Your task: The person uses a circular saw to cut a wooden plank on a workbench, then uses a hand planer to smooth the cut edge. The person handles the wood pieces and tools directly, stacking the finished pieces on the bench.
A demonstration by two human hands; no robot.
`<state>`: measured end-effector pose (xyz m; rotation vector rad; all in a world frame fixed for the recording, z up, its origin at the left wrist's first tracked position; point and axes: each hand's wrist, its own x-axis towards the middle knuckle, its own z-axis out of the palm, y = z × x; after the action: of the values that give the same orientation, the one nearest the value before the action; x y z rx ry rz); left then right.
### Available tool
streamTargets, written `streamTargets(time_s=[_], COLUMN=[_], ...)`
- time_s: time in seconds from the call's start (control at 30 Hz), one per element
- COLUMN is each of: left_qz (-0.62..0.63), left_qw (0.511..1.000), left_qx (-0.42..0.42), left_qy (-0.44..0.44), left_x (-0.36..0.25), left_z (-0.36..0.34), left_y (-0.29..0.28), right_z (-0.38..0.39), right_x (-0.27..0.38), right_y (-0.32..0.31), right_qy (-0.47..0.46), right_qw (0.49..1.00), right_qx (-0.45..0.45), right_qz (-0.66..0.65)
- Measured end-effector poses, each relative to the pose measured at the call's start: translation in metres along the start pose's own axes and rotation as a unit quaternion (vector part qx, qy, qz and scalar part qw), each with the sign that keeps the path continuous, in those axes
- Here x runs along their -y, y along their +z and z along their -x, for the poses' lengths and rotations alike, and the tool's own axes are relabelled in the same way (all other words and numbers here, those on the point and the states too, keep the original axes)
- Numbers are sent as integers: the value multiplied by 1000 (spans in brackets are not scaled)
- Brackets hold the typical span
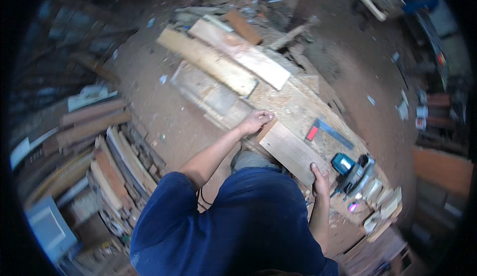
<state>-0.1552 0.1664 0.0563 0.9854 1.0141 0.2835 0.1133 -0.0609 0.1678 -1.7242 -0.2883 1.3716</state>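
A short, flat wooden board point(294, 150) is held at the near edge of the workbench, in front of my body. My left hand point(255, 122) has its fingers curled at the board's far left end. At the opposite end, my right hand point(320, 180) grips it with the thumb on top; the other fingers are mostly hidden. Just beyond the board lies a try square point(334, 134) with a red-marked handle and grey blade. A teal and black circular saw point(351, 171) rests close to my right hand.
Two longer planks, one yellowish point(208, 61) and one paler point(241, 54), lie on the far part of the worn bench point(278, 100). Wood offcuts point(385, 204) sit at its right end. Stacked timber point(117, 164) fills the floor to my left, beside a blue panel point(49, 229).
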Motion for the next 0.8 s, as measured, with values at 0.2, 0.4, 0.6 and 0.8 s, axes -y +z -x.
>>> streamTargets(time_s=[0.2, 0.4, 0.6, 0.8], left_qz=[76, 53, 129, 128], left_qw=[929, 749, 674, 624], left_qx=[-361, -638, -671, -732], left_qy=[25, -173, -282, -243], left_x=[53, 232, 231, 191], left_z=[98, 330, 525, 517], left_y=[-140, -320, -359, -333], right_z=[-10, -43, -39, -42], right_x=[-5, -22, -8, -23], right_y=[3, -18, -6, -22], right_qy=[3, 35, 58, 50], right_qw=[989, 980, 976, 983], right_qx=[7, 55, 73, 97], right_qz=[146, 189, 197, 150])
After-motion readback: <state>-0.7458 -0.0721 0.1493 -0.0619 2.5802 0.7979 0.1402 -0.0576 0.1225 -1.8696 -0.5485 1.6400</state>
